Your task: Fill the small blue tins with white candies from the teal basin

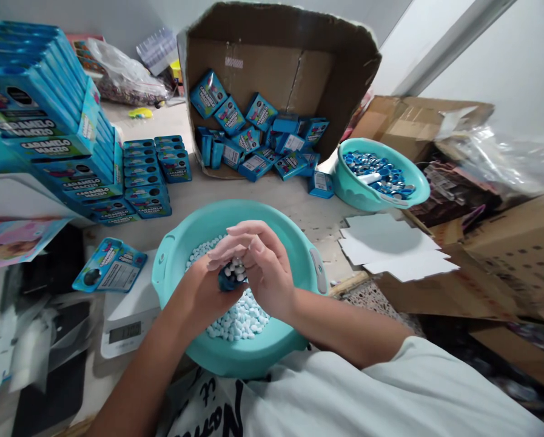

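Observation:
My left hand point(214, 276) is wrapped around a small blue container point(227, 283), partly hidden by the fingers. White candies point(236, 267) show at the container's mouth. My right hand point(272, 267) is cupped right over and beside that mouth, its fingers stretched out and close together; its palm is hidden. Both hands are above a turquoise basin point(294, 243) holding many small pale-blue and white candies point(242, 318). Left of the basin, a white digital scale point(117, 340) stands partly under its edge. A flat blue printed package point(110, 265) lies behind the scale's display.
A cardboard box point(272, 36) on its side holds several blue packets point(260, 112). Blue display boxes point(48, 127) are stacked at left, beside rows of small blue packets point(147, 176). At right are a turquoise bowl point(417, 182) of small blue items, white card sheets point(394, 243) and cartons point(517, 255).

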`<state>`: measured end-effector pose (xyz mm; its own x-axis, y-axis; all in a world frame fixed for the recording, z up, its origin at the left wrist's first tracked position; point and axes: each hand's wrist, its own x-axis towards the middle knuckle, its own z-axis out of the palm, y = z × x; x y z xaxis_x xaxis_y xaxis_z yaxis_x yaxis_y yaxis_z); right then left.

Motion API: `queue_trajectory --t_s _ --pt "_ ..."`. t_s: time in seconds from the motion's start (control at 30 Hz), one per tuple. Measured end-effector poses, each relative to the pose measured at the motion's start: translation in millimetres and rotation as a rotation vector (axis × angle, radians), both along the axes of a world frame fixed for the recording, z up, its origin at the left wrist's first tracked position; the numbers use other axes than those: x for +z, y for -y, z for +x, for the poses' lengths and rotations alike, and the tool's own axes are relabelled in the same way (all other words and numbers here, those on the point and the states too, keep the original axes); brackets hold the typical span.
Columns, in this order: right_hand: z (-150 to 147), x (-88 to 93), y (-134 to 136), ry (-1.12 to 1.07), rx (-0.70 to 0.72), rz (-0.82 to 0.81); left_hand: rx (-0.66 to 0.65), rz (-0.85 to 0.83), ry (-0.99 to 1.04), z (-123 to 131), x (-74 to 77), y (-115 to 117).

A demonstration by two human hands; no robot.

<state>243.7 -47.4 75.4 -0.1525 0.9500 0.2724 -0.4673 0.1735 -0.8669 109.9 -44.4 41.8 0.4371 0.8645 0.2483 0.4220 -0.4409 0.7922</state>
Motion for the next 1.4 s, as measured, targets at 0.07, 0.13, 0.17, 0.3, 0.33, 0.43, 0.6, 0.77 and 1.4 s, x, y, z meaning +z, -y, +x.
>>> queue_trajectory --t_s 0.07,0.13,0.17,0.3,0.33,0.43,0.6,0.77,1.4 --pt "0.1 0.2 0.9 0.001 0.020 0.024 0.005 -0.008 -0.001 -1.3 0.4 0.6" --pt "0.5 0.8 1.2 0.021 0.015 0.055 -0.012 0.007 0.010 -2.8 0.4 0.5" --pt "0.9 1.3 1.0 0.044 -0.004 0.080 -0.016 0.018 0.022 -3.4 0.4 0.2" --pt "6.2 4.6 -1.4 0.183 -0.163 0.187 0.016 0.061 0.065 -4.6 0.1 -1.2" --pt "8.7 5.6 -2.5 0.216 -0.196 0.200 0.033 0.070 0.068 -4.4 0.4 -1.2" --pt "18.7 7.9 -6.7 0.378 -0.288 0.168 0.094 0.090 0.039 -3.7 2.0 -0.1" --pt "34.7 8.7 -17.5 0.988 -0.307 0.109 0.173 0.103 -0.043 -3.4 4.4 1.9" --pt "36.8 2.9 -23.0 1.217 -0.155 0.074 0.249 0.111 -0.054 -2.7 5.2 2.2" --pt "17.7 -14.2 -9.0 1.097 -0.182 0.518 0.351 0.100 0.015 -5.9 2.4 0.7"
